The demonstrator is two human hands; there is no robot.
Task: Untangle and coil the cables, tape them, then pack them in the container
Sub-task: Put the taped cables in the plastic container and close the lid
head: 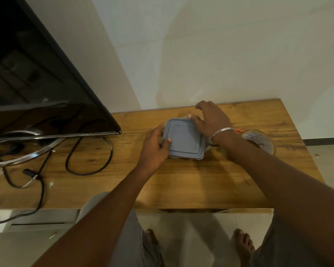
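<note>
Left of the square grey-blue plastic lid (183, 138), our left hand (154, 145) pinches its edge. Our right hand (210, 120) clasps the far-right corner.

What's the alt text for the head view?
Two hands hold a grey-lidded container on a wooden table, left hand at its left edge, right hand over the far corner. Tape roll at right; TV and loose black cables at left.

L hand (154, 146) & R hand (212, 120) fwd — fingers curled.
</note>
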